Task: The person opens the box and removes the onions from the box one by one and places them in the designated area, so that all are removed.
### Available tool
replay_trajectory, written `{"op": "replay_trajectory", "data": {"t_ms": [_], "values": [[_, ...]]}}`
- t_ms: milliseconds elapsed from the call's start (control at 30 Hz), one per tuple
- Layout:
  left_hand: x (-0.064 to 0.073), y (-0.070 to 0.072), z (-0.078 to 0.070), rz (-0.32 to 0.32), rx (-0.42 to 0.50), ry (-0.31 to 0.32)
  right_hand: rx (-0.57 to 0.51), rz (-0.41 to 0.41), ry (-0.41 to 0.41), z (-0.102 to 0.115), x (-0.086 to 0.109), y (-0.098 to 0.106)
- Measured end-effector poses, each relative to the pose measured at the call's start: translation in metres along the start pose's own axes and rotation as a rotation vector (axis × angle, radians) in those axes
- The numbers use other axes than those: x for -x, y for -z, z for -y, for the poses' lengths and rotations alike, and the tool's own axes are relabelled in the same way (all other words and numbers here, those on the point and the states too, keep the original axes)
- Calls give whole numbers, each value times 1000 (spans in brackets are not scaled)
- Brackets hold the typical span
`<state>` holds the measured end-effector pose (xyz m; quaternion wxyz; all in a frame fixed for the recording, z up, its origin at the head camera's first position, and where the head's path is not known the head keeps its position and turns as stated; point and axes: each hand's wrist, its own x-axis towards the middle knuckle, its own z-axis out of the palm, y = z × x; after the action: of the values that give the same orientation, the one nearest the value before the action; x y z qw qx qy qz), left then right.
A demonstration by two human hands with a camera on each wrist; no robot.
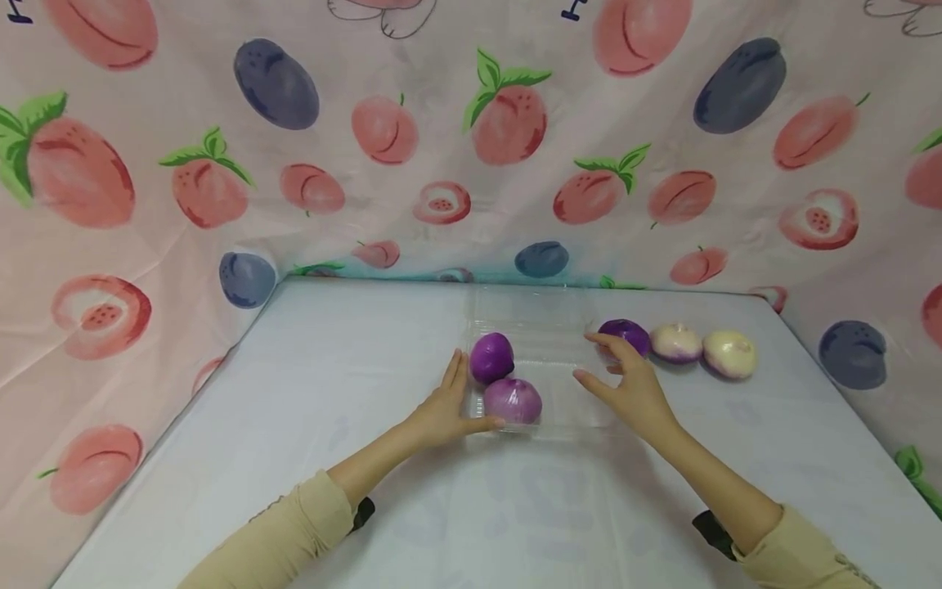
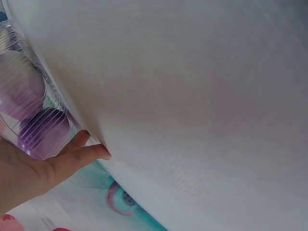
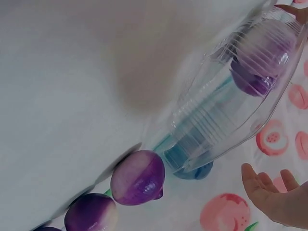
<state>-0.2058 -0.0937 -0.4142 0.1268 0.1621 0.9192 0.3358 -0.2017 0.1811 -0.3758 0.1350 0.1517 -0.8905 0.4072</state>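
Observation:
A clear plastic clamshell box (image 1: 562, 401) lies on the table with its lid (image 1: 526, 304) laid back. In its left half sit a dark purple onion (image 1: 491, 358) and, in front of it, a paler purple onion (image 1: 513, 401). My left hand (image 1: 439, 415) rests at the box's left end, fingers straight along the side and thumb reaching over the front edge. Over the box's right end, my right hand (image 1: 636, 397) is spread and holds nothing. Beyond its fingertips is another purple onion (image 1: 625, 334), partly hidden by them in the head view.
Right of that onion, a white-and-purple onion (image 1: 675, 343) and a pale yellowish onion (image 1: 729, 354) continue the row. White sheeting covers the table (image 1: 353, 343). A fruit-print cloth (image 1: 441, 123) hangs behind and at both sides.

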Motion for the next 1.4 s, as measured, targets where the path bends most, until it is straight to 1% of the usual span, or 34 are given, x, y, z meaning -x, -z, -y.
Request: {"op": "replay_trajectory", "data": {"t_ms": [67,167,267,367,500,700,967,1167,1400], "values": [[1,1,0,-4,-2,2,-21,37,-10,3,0,-2],[2,2,-1,-7,-2,7,-52,118,-36,9,1,-6],[2,2,-1,-5,-5,7,-68,192,-33,13,2,-12],[2,3,0,1,-6,7,-56,234,-7,14,3,-19],[2,3,1,2,10,0,-56,285,-1,14,3,-25],[2,-3,3,19,25,23,-66,360,20,10,7,-32],[3,-6,2,21,6,19,-19,395,103,9,5,-40],[3,-6,2,27,11,20,-37,406,120,7,3,-46],[-1,0,2,16,-2,9,-28,403,143,7,-3,-55]]}}
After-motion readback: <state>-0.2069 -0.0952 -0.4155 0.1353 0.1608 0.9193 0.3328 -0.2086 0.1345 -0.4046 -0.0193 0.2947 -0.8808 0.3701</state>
